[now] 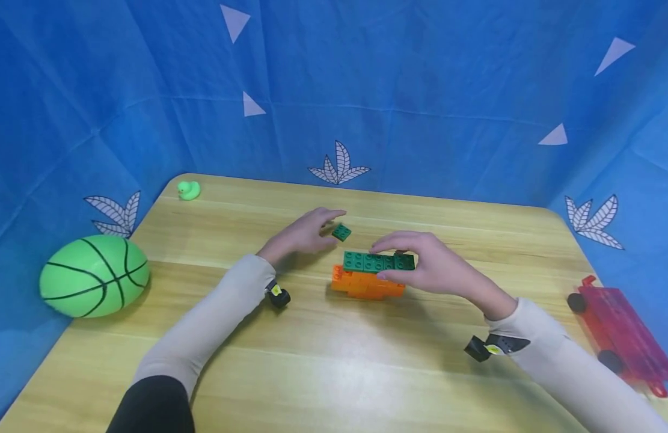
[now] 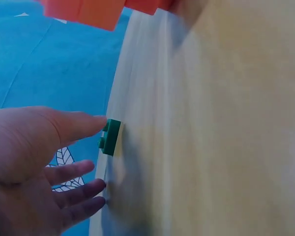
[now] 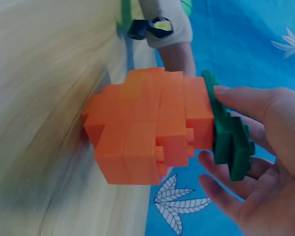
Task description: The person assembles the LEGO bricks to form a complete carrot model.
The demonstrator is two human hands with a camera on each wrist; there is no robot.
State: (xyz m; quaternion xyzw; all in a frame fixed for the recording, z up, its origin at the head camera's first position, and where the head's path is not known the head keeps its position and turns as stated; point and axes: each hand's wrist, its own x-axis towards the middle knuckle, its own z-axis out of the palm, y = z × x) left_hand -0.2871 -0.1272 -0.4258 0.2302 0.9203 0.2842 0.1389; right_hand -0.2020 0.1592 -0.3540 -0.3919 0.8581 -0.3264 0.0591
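A block build stands mid-table, with an orange brick body (image 1: 366,285) below and a row of green bricks (image 1: 366,261) on top. At the row's right end, my right hand (image 1: 428,261) holds the green bricks between thumb and curled fingers. The right wrist view shows its thumb on the green layer (image 3: 226,128) beside the stepped orange bricks (image 3: 142,123). Beyond the build lies a small loose green brick (image 1: 341,232). My left hand (image 1: 311,231) is just left of it, thumb and fingers spread apart; in the left wrist view, the thumb tip appears beside the brick (image 2: 110,137).
A green ball with black lines (image 1: 95,276) sits at the table's left edge. At the far left corner is a green toy duck (image 1: 189,190). A translucent red toy cart (image 1: 623,331) with dark wheels stands on the right. Blue cloth (image 1: 398,78) surrounds the table.
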